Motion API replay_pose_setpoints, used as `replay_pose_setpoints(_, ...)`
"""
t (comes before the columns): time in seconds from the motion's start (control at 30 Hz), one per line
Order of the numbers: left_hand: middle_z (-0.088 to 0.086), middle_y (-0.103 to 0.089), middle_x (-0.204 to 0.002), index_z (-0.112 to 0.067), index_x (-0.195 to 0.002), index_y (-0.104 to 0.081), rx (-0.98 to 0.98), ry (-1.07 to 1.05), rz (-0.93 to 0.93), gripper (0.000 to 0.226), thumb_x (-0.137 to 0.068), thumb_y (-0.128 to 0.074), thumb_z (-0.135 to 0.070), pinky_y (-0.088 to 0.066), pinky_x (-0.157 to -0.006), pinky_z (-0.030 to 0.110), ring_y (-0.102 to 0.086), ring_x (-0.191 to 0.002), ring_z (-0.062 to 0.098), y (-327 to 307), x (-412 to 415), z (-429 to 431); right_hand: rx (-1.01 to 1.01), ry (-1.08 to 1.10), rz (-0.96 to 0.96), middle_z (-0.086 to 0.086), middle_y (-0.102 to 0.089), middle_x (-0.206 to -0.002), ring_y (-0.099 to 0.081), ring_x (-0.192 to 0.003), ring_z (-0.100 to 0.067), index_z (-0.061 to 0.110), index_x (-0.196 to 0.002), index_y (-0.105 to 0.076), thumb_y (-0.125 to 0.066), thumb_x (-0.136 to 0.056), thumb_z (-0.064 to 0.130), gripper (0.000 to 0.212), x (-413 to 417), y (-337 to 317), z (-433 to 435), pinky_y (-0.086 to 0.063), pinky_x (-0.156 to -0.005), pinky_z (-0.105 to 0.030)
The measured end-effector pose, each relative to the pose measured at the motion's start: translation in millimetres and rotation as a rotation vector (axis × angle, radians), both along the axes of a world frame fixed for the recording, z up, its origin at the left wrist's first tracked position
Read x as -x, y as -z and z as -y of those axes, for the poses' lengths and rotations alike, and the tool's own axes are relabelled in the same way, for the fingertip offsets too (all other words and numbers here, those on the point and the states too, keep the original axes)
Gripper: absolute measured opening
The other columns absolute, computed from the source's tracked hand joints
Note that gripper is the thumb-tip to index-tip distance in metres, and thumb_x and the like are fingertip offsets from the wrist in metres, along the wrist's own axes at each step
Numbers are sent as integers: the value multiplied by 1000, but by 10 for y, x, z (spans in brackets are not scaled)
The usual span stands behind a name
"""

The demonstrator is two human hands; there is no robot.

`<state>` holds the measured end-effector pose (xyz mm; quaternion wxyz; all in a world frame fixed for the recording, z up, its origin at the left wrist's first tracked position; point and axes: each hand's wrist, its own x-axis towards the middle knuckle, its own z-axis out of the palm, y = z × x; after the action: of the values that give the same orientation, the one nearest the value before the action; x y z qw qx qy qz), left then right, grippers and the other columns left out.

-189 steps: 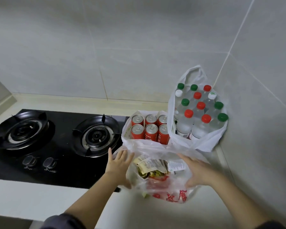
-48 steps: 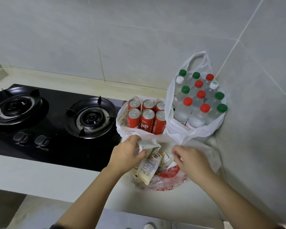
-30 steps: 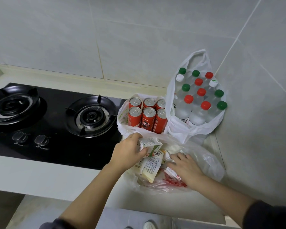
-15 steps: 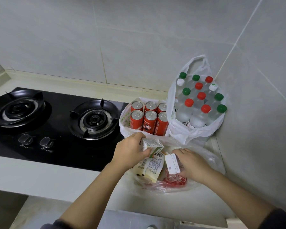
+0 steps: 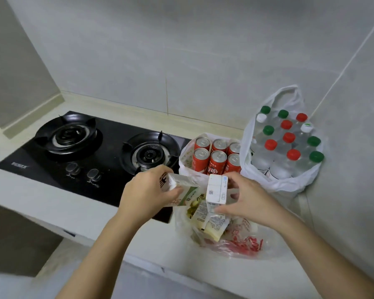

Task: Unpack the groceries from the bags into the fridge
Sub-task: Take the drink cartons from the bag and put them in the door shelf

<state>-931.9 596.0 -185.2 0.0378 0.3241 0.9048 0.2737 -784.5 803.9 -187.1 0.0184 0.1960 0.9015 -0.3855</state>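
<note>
Nearest, the clear bag (image 5: 235, 244) lies slumped on the counter (image 5: 52, 203) edge with packets spilling. Above it, the left hand (image 5: 147, 195) grips a green-white carton (image 5: 181, 190) and the right hand (image 5: 246, 199) pinches a white box (image 5: 216, 188). Either could slip back. Farther, 6 red cans (image 5: 216, 156) and the bottles (image 5: 285, 143) wait in their bags

walls (image 5: 203, 61): pale tile | counter (image 5: 52, 203): white | hob (image 5: 108, 160): black
</note>
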Motion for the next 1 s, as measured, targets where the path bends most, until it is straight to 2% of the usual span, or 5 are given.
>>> replay_pose_setpoints(0.17,-12,-69,-97,-34,-114,-61,73,-168,-11,43,-76,-68,-53,-47,-67,30,-62,-87,13,-30,54,494,56,-138,-48,23,-59,-125,-58,-107,7,39,-132,-44,-87,-63,48,82,392,-41,419,-53,-88,-24)
replay_pose_setpoints(0.4,-13,-66,-94,-35,-108,-58,249,-321,86,34,-81,-63,-54,-52,-62,26,-62,-82,8,371,45,905,163,-234,-32,20,-60,-120,-56,-110,5,36,-126,-49,-87,-65,39,72,740,358,906,-54,-92,-30)
replay_pose_setpoints(0.67,-4,-65,-92,-23,-101,-57,476,-356,80,28,-86,-57,-46,-56,-68,32,-64,-83,18,852,164,825,242,-204,65,20,-59,-113,-55,-104,6,34,-119,-49,-86,-70,28,63,681,1080,1099,-47,-77,-13)
replay_pose_setpoints(0.87,-1,-64,-99,-19,-106,-55,510,-368,115,30,-89,-53,-44,-45,-63,28,-61,-85,20,1041,221,713,323,-155,87,23,-62,-115,-57,-112,4,52,-113,-48,-80,-57,45,65,658,1382,1084,-57,-89,-33)
replay_pose_setpoints(1.0,-6,-64,-97,-22,-106,-55,435,-398,137,40,-86,-55,-57,-46,-62,27,-59,-82,17,1137,209,665,337,-156,95,24,-61,-117,-57,-113,5,59,-112,-47,-81,-60,41,65,653,1486,1062,-57,-90,-34)
